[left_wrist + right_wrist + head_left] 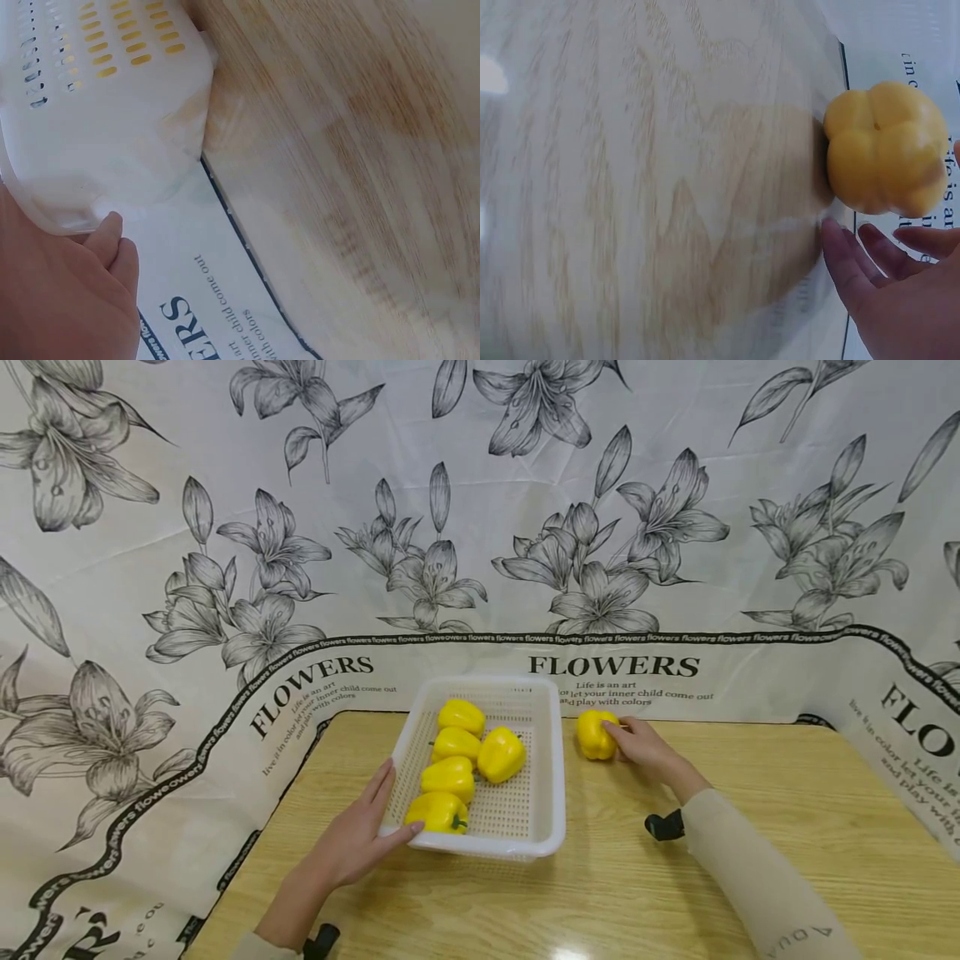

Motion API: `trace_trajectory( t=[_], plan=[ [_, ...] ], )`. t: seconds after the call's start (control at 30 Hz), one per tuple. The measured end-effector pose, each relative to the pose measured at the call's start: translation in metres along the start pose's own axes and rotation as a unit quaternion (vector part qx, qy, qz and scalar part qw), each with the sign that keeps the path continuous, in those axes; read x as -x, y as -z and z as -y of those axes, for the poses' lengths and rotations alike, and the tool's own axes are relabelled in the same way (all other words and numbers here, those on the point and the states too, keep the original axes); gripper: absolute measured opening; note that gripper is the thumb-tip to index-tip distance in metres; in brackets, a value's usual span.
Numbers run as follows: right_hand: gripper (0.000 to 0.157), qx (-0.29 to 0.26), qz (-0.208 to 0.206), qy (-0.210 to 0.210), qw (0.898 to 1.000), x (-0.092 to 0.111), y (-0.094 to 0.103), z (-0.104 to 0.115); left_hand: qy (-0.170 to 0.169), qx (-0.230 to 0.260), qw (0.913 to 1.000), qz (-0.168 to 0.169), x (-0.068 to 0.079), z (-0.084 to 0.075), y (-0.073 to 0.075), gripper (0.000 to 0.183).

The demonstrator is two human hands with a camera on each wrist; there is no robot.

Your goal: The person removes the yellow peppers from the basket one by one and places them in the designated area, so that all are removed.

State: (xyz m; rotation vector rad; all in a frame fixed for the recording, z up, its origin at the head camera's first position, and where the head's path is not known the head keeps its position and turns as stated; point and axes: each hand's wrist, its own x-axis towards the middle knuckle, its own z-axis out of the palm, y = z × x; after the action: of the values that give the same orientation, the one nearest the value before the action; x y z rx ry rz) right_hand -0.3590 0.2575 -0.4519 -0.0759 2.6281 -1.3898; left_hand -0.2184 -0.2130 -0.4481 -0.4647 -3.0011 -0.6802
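Observation:
A white plastic basket point(557, 793) stands on the table with several yellow bell peppers point(502, 755) inside, mostly along its left side. My left hand point(351, 837) holds the basket at its near left corner, thumb over the front rim and fingers along the left side. In the left wrist view, fingertips of that hand point(111, 259) show at the rim. Right of the basket, one more yellow bell pepper point(596, 735) sits near the table's back edge. My right hand point(651, 752) is right beside it, and in the right wrist view its fingers point(847, 262) extend loosely just short of the pepper.
The wood-grain table point(765, 827) ends at the back against a white cloth point(465, 568) printed with flowers and lettering. Dark straps or mounts point(664, 826) show at both wrists.

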Motion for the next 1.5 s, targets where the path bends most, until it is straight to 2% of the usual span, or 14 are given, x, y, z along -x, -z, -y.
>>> trace_trajectory(
  t=[0.2, 0.47, 0.87, 1.5],
  plan=[
    [0.080, 0.072, 0.005, 0.010, 0.997, 0.011, 0.011, 0.007, 0.002, -0.001, 1.0000, -0.001, 0.001, 0.000, 0.001, 0.106],
    [0.079, 0.097, 0.007, 0.031, 0.995, 0.027, 0.018, 0.022, 0.002, 0.000, 1.0000, -0.002, 0.001, 0.002, 0.002, 0.106],
    [0.080, 0.101, 0.008, 0.067, 0.993, 0.048, 0.017, 0.040, 0.000, 0.001, 1.0000, -0.002, 0.001, 0.001, 0.001, 0.105],
    [0.073, 0.092, 0.008, 0.106, 0.990, 0.068, -0.001, 0.067, 0.001, 0.004, 1.0000, -0.003, -0.001, -0.001, -0.001, 0.106]
  ],
)
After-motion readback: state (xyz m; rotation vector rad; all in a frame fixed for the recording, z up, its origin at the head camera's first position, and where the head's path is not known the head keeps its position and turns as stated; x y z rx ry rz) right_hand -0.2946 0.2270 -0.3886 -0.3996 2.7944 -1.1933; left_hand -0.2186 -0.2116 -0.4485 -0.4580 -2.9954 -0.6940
